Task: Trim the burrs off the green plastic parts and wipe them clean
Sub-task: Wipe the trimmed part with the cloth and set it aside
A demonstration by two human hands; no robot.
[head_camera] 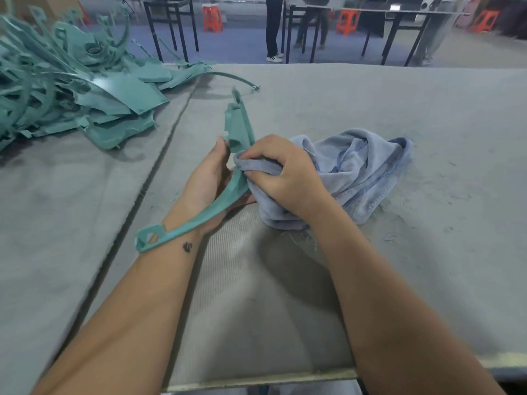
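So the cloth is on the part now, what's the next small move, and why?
Probably slide the crumpled blue cloth, gripped by the right hand, down the curved green plastic part toward its looped end. The left hand steadies the part, and the cloth only covers its middle, so the lower stretch looks unwiped.

No readable text

Nothing here can be read: no label, brand, number or sign shows on any surface. The only mark is a small dark tattoo on the left wrist, a figure rather than letters.
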